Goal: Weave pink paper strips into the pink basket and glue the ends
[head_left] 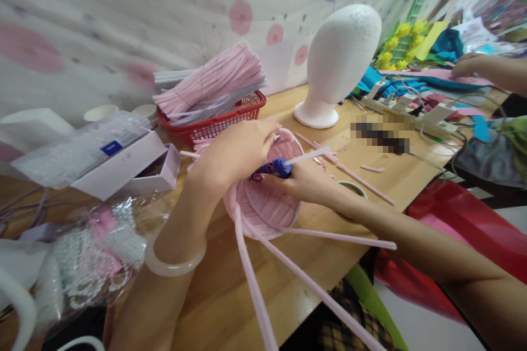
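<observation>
A bowl-shaped piece made of pink pipe cleaners (269, 214) lies tilted on the table in front of me, its hollow side toward me. Several long pink stems stick out from its near edge. My left hand (242, 148), with a pale bangle on the wrist, reaches over its left side. Its fingers curl down at the far rim and grip it there; the fingertips are partly hidden. Inside the hollow, my right hand (302, 181) is closed around a blue glue gun (275, 168). A clear glue stick (308, 154) juts from the gun's back end; the nozzle is hidden.
A red basket (222, 127) of pink and grey pipe cleaners stands behind. A white foam head (343, 60) is at the back. Right of it lie a power strip (411, 112) and cables. Another person's hand (469, 64) is far right. Bagged beads (94, 263) lie left.
</observation>
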{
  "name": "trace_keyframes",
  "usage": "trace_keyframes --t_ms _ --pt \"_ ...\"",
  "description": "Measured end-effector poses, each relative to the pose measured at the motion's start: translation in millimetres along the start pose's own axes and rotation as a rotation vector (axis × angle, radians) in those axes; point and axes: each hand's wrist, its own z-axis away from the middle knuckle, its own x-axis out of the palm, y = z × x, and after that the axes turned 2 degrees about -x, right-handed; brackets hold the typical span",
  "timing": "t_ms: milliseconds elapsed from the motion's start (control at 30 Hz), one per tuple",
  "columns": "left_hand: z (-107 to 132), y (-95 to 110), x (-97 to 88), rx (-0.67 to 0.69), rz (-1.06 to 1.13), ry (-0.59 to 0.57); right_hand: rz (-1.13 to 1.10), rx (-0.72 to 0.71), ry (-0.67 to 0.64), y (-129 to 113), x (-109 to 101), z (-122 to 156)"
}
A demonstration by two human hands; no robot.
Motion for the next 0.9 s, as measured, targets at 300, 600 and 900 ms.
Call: trace_keyframes --t_ms 300,600,900 --pt "0.9 1.4 1.3 -0.01 -0.004 0.019 0.04 0.04 -0.051 1.5 -2.9 3.5" --pt "-0.3 0.3 2.8 0.016 0.008 0.04 0.081 0.039 -0.047 1.6 -5.7 8.3" --pt "-0.4 0.0 4.2 0.014 -0.051 0.011 0.054 -0.035 0.034 2.0 -0.9 5.2"
